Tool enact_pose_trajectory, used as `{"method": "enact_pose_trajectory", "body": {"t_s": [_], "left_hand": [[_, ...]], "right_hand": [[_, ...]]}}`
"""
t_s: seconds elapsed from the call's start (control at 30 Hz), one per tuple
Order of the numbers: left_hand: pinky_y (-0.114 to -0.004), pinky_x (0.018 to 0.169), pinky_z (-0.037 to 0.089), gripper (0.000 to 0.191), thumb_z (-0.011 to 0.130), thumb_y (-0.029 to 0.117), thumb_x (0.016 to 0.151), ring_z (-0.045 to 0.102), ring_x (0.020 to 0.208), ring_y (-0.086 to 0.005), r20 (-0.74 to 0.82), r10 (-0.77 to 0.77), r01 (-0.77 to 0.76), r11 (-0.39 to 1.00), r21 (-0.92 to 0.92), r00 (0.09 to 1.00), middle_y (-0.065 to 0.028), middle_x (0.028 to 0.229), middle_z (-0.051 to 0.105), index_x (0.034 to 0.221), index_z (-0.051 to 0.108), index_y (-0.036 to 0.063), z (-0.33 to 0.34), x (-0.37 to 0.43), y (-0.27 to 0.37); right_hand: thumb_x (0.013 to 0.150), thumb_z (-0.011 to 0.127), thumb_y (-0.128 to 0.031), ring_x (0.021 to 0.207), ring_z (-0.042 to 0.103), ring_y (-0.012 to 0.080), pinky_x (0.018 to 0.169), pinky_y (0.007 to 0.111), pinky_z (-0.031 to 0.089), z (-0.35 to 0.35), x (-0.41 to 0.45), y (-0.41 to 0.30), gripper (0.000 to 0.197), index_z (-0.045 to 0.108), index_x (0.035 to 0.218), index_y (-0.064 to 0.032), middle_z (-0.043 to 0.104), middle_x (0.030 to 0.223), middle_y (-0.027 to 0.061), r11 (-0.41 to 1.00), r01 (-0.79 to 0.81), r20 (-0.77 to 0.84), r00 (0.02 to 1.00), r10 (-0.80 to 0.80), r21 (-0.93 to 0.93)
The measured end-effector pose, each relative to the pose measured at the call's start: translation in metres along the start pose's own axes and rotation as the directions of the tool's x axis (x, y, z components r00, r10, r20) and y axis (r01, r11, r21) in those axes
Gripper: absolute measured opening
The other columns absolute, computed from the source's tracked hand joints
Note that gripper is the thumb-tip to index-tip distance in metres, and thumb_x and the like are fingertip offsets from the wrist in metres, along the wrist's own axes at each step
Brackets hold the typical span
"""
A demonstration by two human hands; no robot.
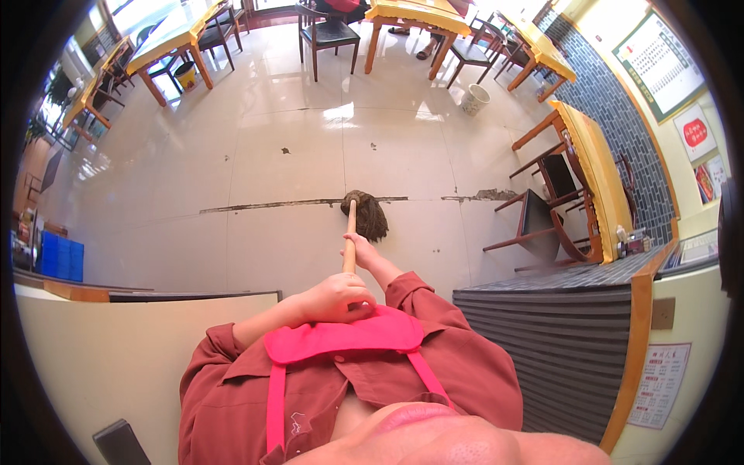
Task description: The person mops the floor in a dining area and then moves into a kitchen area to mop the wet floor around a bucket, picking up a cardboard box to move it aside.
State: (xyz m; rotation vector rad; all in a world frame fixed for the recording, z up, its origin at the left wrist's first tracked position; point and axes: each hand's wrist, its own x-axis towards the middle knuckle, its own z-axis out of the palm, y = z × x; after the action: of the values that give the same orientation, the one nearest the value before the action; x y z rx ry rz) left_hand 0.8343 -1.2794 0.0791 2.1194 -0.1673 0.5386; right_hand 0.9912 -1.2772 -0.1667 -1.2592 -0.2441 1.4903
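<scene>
A wooden-handled string mop runs down and away from my chest. My left hand (337,296) grips the upper part of its handle (350,256), close to the pink apron (349,334). Further down the same handle, my right hand (361,251) is closed around the wood. The dark brown mop head (369,218) rests on the pale tiled floor (279,174), its strands spread to the right. It lies over a dark, worn strip (273,205) along a tile joint. Another damaged patch (494,195) shows farther right.
Tables with yellow cloths (415,17) and dark chairs (329,38) stand ahead, with a person's feet (427,49) beneath one. A white bin (475,100) is ahead right. Tilted chairs (529,226) lean by the right table (593,174). Blue crates (61,256) sit left. Partitions (133,349) flank me.
</scene>
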Motion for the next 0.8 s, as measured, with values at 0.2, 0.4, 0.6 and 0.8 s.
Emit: {"method": "enact_pose_trajectory", "body": {"t_s": [0.2,0.4,0.6,0.8], "left_hand": [[-0.03,0.057,0.043,0.013,0.066,0.005,0.064,0.052,0.06,-0.021,-0.097,-0.045,0.043,0.999,-0.029,0.994,-0.0042,0.064,0.053,0.075,0.059,0.0078,0.013,0.023,0.005],[-0.03,0.056,0.043,0.014,0.065,0.003,0.063,0.054,0.059,-0.0207,-0.177,-0.123,0.125,0.992,-0.001,0.977,-0.0048,0.065,0.056,0.075,0.059,0.0072,0.037,0.038,0.004],[-0.029,0.051,0.043,0.015,0.06,-0.003,0.063,0.053,0.054,-0.0212,-0.369,-0.093,0.149,0.981,0.124,0.925,-0.0051,0.062,0.056,0.074,0.059,0.0072,0.053,0.047,0.01],[-0.028,0.045,0.041,0.014,0.055,-0.003,0.065,0.053,0.049,-0.02,-0.573,-0.201,0.369,0.909,0.193,0.795,-0.0065,0.061,0.057,0.074,0.06,0.0077,0.046,0.047,0.047]], "right_hand": [[0.08,0.055,-0.022,0.077,0.056,0.0245,0.068,0.036,0.048,-0.03,0.007,-0.022,0.033,0.046,0.108,-0.0059,0.052,0.087,0.0152,0.897,0.077,0.153,0.988,-0.01,-0.436],[0.07,0.069,-0.025,0.088,0.055,0.0296,0.076,0.036,0.045,-0.04,-0.006,-0.05,0.049,0.046,0.111,-0.0108,0.054,0.1,0.0173,0.172,0.357,0.345,0.934,-0.094,-0.918],[0.067,0.07,-0.026,0.091,0.054,0.0326,0.078,0.037,0.044,-0.041,-0.007,-0.059,0.053,0.045,0.112,-0.0121,0.054,0.1,0.0177,0.166,0.339,0.336,0.941,-0.045,-0.926],[0.064,0.072,-0.022,0.091,0.053,0.0348,0.079,0.039,0.044,-0.014,-0.009,-0.048,0.059,0.043,0.114,-0.01,0.054,0.098,0.0196,0.133,0.469,0.474,0.88,0.007,-0.873]]}}
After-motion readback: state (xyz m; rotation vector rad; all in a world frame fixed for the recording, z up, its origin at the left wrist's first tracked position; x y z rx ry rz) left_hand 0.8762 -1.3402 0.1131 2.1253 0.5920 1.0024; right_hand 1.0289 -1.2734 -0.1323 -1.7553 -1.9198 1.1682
